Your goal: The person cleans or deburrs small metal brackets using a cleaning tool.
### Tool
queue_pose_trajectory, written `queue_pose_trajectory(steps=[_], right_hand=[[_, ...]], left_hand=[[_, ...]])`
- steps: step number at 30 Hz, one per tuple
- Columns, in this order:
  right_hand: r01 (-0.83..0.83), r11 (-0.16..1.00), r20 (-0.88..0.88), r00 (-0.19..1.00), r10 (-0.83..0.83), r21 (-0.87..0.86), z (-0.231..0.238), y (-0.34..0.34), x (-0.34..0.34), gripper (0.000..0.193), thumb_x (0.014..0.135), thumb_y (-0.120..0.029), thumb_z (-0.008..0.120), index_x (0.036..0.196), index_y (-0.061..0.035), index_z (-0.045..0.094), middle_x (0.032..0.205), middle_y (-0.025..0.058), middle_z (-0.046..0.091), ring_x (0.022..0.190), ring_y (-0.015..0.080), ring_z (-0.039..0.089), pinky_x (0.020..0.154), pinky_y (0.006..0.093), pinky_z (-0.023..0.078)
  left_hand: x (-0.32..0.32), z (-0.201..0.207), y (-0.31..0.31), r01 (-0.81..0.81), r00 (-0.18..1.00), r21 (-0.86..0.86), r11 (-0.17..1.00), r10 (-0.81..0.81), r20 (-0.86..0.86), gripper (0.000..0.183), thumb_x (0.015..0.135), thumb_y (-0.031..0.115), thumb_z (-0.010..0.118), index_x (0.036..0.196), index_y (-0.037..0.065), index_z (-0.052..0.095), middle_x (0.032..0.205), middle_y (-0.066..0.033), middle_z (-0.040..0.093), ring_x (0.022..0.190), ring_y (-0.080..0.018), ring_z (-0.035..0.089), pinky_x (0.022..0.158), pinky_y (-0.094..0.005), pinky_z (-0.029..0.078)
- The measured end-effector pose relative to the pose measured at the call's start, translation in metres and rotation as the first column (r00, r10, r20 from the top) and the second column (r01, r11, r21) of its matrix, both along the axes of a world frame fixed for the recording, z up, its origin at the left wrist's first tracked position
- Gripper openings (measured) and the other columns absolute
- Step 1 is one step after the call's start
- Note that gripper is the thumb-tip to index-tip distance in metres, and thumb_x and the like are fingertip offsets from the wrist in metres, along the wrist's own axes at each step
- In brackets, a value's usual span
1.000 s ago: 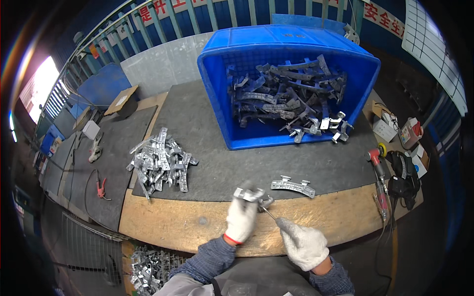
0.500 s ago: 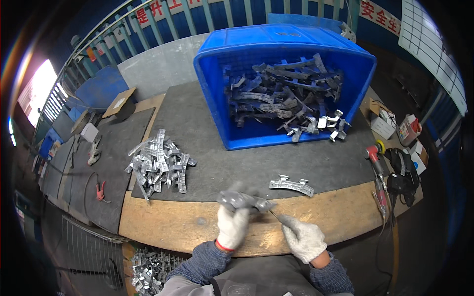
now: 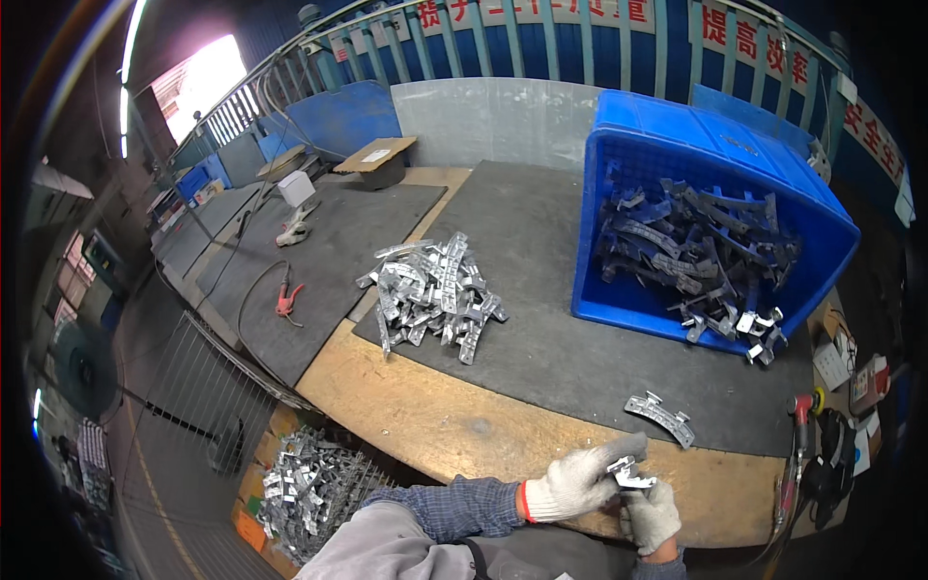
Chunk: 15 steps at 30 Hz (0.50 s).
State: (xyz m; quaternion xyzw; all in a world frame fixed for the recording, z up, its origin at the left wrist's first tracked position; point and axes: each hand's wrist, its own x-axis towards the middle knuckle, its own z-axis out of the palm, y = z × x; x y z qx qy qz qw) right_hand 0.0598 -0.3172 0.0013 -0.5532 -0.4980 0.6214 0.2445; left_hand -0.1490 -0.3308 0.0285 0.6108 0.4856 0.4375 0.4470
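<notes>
1. A person in white knit gloves sits or stands at a worktop (image 3: 416, 399), working close to its near edge.
2. The left hand (image 3: 572, 480) is closed around a shiny metal bracket (image 3: 633, 475), gripping it just above the wood, at nine o'clock from it.
3. The right hand (image 3: 652, 519) is curled against the bracket's near side, at about half past five; its fingertips are hidden, so I cannot tell whether it grips anything.
4. The bracket could twist free if the knit fabric slides on smooth metal; that near the edge, it might fall off the worktop.
5. A glove could also snag on the bracket's corners.
6. At one o'clock lies a loose curved bracket (image 3: 660, 419), near enough to be knocked by a careless left hand.
7. Between twelve and one, a blue bin (image 3: 667, 121) lies tipped, mouth facing the person; jumbled brackets (image 3: 696, 237) at its lip could slide out if bumped.
8. Between ten and eleven, a bright pile of brackets (image 3: 430, 295) could shift if one were tugged.
</notes>
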Motion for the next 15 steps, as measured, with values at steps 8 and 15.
queue_pose_trajectory(steps=[8, 15], right_hand=[[-0.320, 0.936, 0.315, 0.912, 0.262, 0.149, 0.020, 0.007, -0.010, 0.036, 0.101, -0.034, 0.074, 0.120, -0.0042, 0.079, 0.089, 0.0192, 0.075, 0.078, 0.0265, 0.072, 0.072, 0.0428, 0.055], [-0.289, 0.899, 0.382, 0.911, 0.154, 0.328, -0.025, 0.004, 0.030, 0.043, 0.106, -0.042, 0.069, 0.128, -0.0066, 0.080, 0.097, 0.0225, 0.078, 0.087, 0.0363, 0.074, 0.081, 0.0466, 0.057]], left_hand=[[-0.036, -0.039, 0.005, -0.025, 0.867, 0.592, 0.806, 0.312, -0.389, 0.063, 0.090, 0.016, 0.084, 0.148, 0.002, 0.063, 0.114, -0.0164, 0.073, 0.111, -0.0332, 0.072, 0.099, -0.0464, 0.059], [-0.191, 0.022, 0.055, -0.742, 0.553, 0.281, 0.609, 0.792, -0.259, 0.052, 0.103, 0.015, 0.063, 0.152, -0.002, 0.053, 0.115, -0.0172, 0.075, 0.104, -0.0282, 0.076, 0.095, -0.0430, 0.063]])
